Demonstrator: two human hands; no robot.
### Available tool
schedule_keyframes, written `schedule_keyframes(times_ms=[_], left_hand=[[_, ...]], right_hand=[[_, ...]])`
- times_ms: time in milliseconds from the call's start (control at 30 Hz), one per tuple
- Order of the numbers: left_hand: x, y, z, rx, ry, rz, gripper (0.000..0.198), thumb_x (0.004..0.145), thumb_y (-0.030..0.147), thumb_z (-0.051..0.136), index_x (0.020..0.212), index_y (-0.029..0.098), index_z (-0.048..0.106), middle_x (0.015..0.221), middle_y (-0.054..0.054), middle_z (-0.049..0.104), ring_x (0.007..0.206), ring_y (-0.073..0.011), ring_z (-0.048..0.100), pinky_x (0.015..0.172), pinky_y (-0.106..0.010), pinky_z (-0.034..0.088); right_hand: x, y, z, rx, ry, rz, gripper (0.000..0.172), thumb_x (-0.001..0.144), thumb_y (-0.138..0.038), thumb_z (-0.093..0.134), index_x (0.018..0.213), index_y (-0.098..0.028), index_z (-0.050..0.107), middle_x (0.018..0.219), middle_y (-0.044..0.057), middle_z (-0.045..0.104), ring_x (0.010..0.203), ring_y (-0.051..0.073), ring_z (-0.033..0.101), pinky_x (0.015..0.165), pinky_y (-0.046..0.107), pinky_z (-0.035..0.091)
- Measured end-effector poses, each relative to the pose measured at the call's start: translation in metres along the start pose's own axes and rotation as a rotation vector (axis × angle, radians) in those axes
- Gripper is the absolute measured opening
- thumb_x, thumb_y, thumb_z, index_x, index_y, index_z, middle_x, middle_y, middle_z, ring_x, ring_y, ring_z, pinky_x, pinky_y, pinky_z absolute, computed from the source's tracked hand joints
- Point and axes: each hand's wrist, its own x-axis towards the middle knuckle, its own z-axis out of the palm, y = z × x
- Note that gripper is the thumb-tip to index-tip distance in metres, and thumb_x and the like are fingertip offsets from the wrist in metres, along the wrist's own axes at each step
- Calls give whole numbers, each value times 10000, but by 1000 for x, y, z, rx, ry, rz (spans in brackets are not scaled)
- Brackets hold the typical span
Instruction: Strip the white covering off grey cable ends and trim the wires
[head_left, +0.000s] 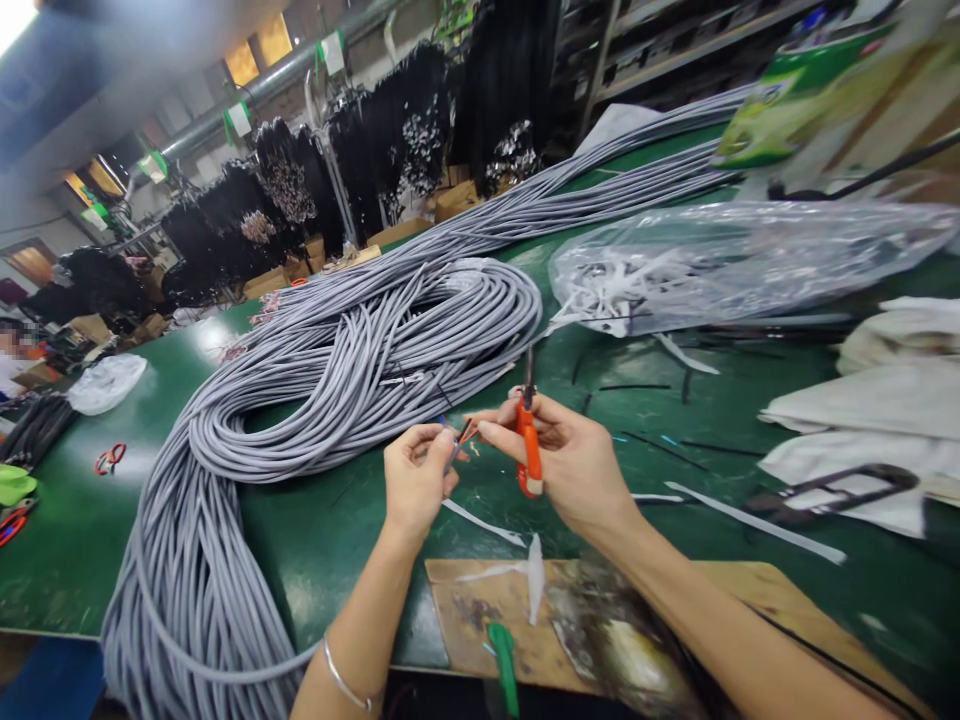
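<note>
Orange snips (530,455) in my right hand (585,465), wires (466,431) pinched by its fingertips and by my left hand (415,475), grey coils (300,400) beyond

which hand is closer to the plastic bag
Right. In view, the right hand is below the left end of the bag; the left hand is farther off, lower left.

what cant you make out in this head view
- Head view: number of thin wires at the left hand; too small, partly covered by it.
- Head view: lower ends of the grey cables; cut off by the bottom edge.
- Head view: part of the orange-handled tool; hidden by the right hand.
</note>
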Motion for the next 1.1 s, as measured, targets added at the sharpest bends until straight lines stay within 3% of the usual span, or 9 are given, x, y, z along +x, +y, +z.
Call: schedule_keyframes(times_ms=[133, 400, 633, 767, 867, 1000, 1100], left_hand=[[-1, 3, -1, 31, -29, 5, 441, 496, 466, 753, 691, 127, 550, 480, 41, 548, 281, -1, 327, 310, -149, 168], [0, 1, -8, 149, -143, 33, 321, 551, 338, 730, 743, 117, 598, 497, 49, 501, 342, -18, 370, 345, -162, 187], [0, 4, -10, -58, -248, -17, 383, 497, 288, 756, 801, 147, 570, 580, 46, 514, 352, -9, 346, 358, -172, 157], [-1, 3, -11, -81, -226, 12, 393, 495, 321, 775, 778, 172, 547, 630, 46, 505, 346, 4, 302, 351, -174, 154], [-1, 2, -16, 40, -167, 202, 303, 576, 359, 739, 730, 176, 553, 635, 38, 502, 377, -17, 335, 365, -183, 226], [-1, 6, -25, 329, -30, 608, 93, 746, 225, 594, 666, 178, 595, 625, 5, 523, 537, -92, 468, 494, -211, 363], [-3, 8, -29, 518, 2, 797, 169, 748, 102, 534, 637, 188, 627, 645, -12, 558, 622, -121, 524, 573, -227, 405]], right_hand=[[-1, -2, -3, -58, 29, -6, 359, 467, -405, 801, 560, -198, 522, 536, -19, 611, 438, 103, 537, 456, 226, 476], [0, -6, -3, -43, 14, 47, 379, 408, -410, 822, 554, -189, 550, 524, -9, 614, 448, 112, 544, 409, 210, 453], [-3, -4, -2, -50, 71, 30, 377, 427, -423, 808, 552, -197, 534, 479, -30, 564, 408, 98, 507, 415, 214, 452], [-3, -3, -3, -152, -29, -30, 366, 495, -454, 766, 550, -196, 512, 525, -14, 564, 479, 119, 536, 470, 230, 465], [-3, -2, -6, -288, -136, -77, 345, 600, -490, 682, 576, -200, 495, 509, -25, 524, 462, 115, 504, 453, 231, 440], [-4, -2, -9, -606, -163, -334, 218, 675, -390, 625, 628, -206, 518, 562, -21, 517, 499, 113, 474, 483, 228, 412], [-4, 1, -8, -708, -206, -467, 134, 706, -329, 583, 671, -205, 543, 652, 18, 582, 567, 139, 540, 522, 239, 436]])
